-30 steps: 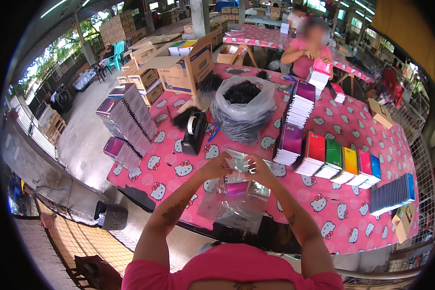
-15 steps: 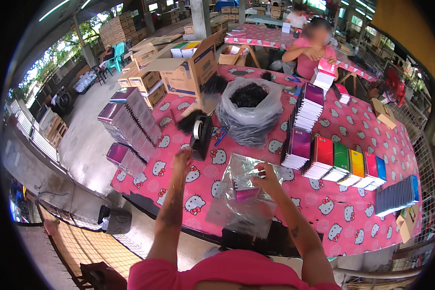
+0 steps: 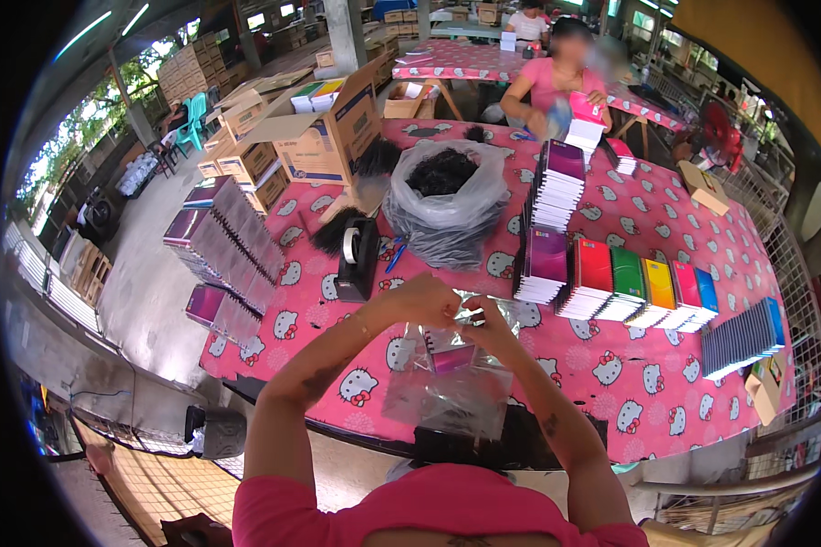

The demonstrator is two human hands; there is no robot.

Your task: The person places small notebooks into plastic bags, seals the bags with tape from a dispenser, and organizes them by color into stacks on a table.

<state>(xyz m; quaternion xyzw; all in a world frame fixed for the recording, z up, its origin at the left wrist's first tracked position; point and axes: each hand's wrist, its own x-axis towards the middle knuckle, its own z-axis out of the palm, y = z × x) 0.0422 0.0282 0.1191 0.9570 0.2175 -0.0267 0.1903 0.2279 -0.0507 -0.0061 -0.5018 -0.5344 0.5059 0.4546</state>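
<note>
A purple spiral notebook (image 3: 451, 359) lies in a clear plastic bag (image 3: 470, 387) on the table before me. Over the bag's far end, my left hand (image 3: 426, 301) is closed, and whatever its fingers hold is too small to make out. Right beside it, nearly touching, my right hand (image 3: 489, 326) pinches the shiny plastic at that end. A black tape dispenser (image 3: 356, 262) with a pale roll stands to the left of my hands.
Bagged notebooks (image 3: 214, 232) are stacked at left. Colourful notebook stacks (image 3: 593, 273) line the right. Beyond my hands stand a translucent bag of black strands (image 3: 447, 214) and an open carton (image 3: 324, 146). A blue pen (image 3: 396, 256) lies near the dispenser. Across the table, a person (image 3: 561, 82) handles notebooks.
My left hand has moved right from beside the tape dispenser to the bag's far end, meeting my right hand. The whole view has shifted slightly. The person across has moved an arm.
</note>
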